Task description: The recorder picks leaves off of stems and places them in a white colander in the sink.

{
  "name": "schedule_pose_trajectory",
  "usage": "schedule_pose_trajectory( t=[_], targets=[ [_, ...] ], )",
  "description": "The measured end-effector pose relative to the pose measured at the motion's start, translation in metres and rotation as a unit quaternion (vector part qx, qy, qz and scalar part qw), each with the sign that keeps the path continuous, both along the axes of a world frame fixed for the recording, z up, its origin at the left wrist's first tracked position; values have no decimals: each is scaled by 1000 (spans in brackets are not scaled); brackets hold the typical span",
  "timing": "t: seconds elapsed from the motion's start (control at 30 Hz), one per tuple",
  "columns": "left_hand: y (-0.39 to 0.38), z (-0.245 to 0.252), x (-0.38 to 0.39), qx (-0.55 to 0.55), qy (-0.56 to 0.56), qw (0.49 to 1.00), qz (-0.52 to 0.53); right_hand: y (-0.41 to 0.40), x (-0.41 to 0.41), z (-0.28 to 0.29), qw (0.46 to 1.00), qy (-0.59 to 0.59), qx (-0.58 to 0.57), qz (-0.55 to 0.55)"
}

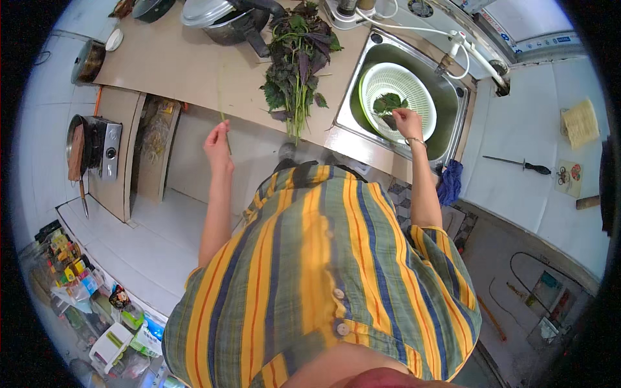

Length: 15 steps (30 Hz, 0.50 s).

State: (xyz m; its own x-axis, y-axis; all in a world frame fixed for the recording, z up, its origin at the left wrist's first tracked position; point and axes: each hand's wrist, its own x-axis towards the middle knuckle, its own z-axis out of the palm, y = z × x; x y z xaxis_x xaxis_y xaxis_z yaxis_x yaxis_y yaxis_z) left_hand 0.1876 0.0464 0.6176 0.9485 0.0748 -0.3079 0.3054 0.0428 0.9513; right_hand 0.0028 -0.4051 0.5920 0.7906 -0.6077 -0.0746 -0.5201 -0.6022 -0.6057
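Note:
My left hand (218,144) pinches a long, thin green stem (222,109) in front of the counter's edge; its upper part looks bare of leaves. Over the white plastic colander (425,92) is my right hand (408,123), wearing a bracelet, its fingertips closed on a dark leaf (389,121). More green leaves (388,103), which look like perilla, lie in the colander. A light green basin (365,114) holds the colander inside the stainless-steel sink (449,121). Between my hands, a bunch of green and purple leafy stems (301,68) lies on the counter, stem ends towards me.
A pressure cooker (228,29) with its lid askew stands on the counter (170,58) behind the bunch. A white tap (456,46) reaches over the sink. At the left are a gas stove (110,150) and a wok (77,145). A blue cloth (450,182) hangs by the sink.

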Motion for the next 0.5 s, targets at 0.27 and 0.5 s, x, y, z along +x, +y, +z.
schedule_pose_trajectory(
  t=[0.27,0.5],
  targets=[
    [3,-18,88,171,-86,980,-46,44,32,27,997,-45,31,62],
    [-46,-11,85,395,-312,860,-81,90,107,65,985,-129,6,116]
  ],
)
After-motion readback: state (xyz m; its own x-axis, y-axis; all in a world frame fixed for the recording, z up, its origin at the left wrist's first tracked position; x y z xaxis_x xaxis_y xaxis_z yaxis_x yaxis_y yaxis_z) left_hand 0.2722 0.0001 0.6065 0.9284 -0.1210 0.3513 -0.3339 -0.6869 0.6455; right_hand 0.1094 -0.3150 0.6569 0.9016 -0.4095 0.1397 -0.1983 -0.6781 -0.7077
